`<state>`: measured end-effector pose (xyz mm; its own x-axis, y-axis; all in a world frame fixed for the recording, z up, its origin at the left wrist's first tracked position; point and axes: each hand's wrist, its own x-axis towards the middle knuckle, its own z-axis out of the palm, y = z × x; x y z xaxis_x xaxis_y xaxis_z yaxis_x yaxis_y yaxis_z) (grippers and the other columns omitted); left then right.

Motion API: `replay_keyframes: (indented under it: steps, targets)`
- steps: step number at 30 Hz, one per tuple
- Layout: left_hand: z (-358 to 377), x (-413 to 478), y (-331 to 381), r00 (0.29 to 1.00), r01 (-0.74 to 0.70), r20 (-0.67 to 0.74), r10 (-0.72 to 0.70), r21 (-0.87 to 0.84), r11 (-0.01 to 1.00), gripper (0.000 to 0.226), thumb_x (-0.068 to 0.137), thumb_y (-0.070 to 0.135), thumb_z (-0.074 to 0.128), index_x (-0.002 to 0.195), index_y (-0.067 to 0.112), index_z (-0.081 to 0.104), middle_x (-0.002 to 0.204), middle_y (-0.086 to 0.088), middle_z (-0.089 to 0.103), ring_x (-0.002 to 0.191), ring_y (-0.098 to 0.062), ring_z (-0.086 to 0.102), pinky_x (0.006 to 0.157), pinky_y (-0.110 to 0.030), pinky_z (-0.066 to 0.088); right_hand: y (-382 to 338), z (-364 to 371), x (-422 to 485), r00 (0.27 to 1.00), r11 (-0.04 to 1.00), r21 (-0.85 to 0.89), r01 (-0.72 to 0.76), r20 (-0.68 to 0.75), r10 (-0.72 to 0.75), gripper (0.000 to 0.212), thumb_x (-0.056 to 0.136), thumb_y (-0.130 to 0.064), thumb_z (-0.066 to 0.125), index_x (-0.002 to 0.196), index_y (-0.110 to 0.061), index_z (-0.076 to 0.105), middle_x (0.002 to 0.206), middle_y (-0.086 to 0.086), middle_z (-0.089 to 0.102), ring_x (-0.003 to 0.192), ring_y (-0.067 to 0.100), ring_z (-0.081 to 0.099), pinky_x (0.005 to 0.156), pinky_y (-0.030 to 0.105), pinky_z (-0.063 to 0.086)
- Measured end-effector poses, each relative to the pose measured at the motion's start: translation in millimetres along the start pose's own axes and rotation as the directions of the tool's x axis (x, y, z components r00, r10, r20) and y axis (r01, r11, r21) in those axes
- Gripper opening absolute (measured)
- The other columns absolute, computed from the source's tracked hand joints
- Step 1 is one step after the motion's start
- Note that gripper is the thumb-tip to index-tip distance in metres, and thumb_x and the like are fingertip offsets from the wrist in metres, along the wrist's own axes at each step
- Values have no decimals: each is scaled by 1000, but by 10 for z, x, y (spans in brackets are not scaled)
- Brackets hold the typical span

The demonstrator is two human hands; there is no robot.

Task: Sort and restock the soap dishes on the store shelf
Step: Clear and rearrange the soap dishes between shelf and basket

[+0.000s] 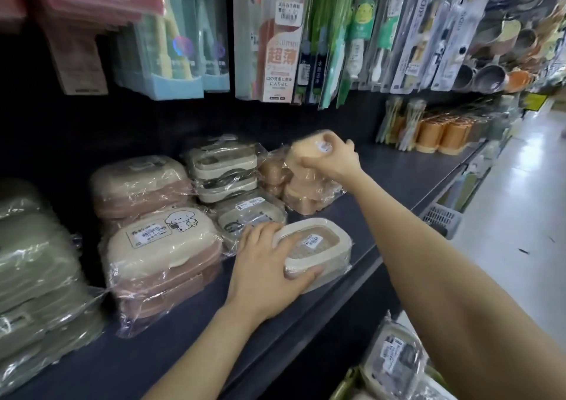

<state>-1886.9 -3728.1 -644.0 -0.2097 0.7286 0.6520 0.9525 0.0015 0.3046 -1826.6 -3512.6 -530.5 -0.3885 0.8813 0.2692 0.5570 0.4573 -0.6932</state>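
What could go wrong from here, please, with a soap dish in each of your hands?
1. The cream soap dish under the left hand sits close to the front edge of the shelf; a nudge might tip it off.
2. The right hand holds a tan soap dish above a film-wrapped tan pile; set down there, it may slide off the slick wrap.

Dark shelf (398,179) runs from lower left to middle right of the frame. Lying on it, left to right:
- green box stacks (36,277), wrapped
- cream-and-pink boxes, front stack (159,261) and rear stack (137,185)
- wrapped cream dishes (223,169)
- tan dish pack (306,197)
- cream oval dish (318,252) at the front edge

Orange cups (441,136) stand at far right.
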Motion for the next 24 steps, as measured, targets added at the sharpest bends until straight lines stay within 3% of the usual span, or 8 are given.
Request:
replay_keyframes:
  steps: [5,9,13,15,18,21,24]
  targets:
    - [29,18,-15,1000,10,-11,-10,1,1000,59,77,68,50,115,27,67,115,-3,58,113,-19,44,102,-37,32,8,175,56,998,999,-11,50,-40,-51,62,80,-54,66,135,-28,54,136,17,46,127,31,42,103,37,41]
    - [7,24,2,999,26,-28,-25,24,999,58,77,68,49,114,27,67,113,-4,57,111,-20,43,102,-32,28,-2,97,28,999,1000,17,8,-42,-7,74,80,-56,65,143,-26,41,144,13,35,128,33,43,104,42,41]
    - [-12,31,20,996,87,25,-90,104,991,65,77,73,41,115,26,65,120,-9,54,121,-27,42,112,-48,21,79,99,-67,993,984,-153,95,83,-83,73,75,-43,68,141,-32,39,145,6,34,121,32,48,97,41,44]
    - [0,23,28,992,102,63,-110,118,988,66,78,74,39,118,27,62,125,-11,53,127,-32,42,114,-56,18,141,140,-106,991,976,-172,132,39,-127,67,80,-38,67,141,-30,39,144,5,35,113,32,53,89,37,44]
    - [-2,19,35,986,123,94,-134,119,985,74,78,76,32,127,25,57,134,-13,49,134,-35,36,116,-55,12,208,178,-141,986,983,-109,148,-56,-154,61,85,-34,63,141,-26,42,140,4,41,108,28,56,82,31,39]
    - [-5,31,28,977,162,117,-176,121,979,87,75,79,18,137,25,46,147,-11,36,143,-31,19,119,-48,-3,178,207,-100,984,990,52,131,-129,-123,60,88,-34,61,143,-24,41,138,4,45,109,24,55,84,28,37]
    - [-4,35,20,976,173,115,-186,109,979,90,74,80,14,141,26,41,150,-9,32,145,-28,13,119,-45,-6,46,258,-49,984,993,43,109,-146,-102,62,89,-35,60,145,-22,38,139,7,45,115,25,53,93,34,39]
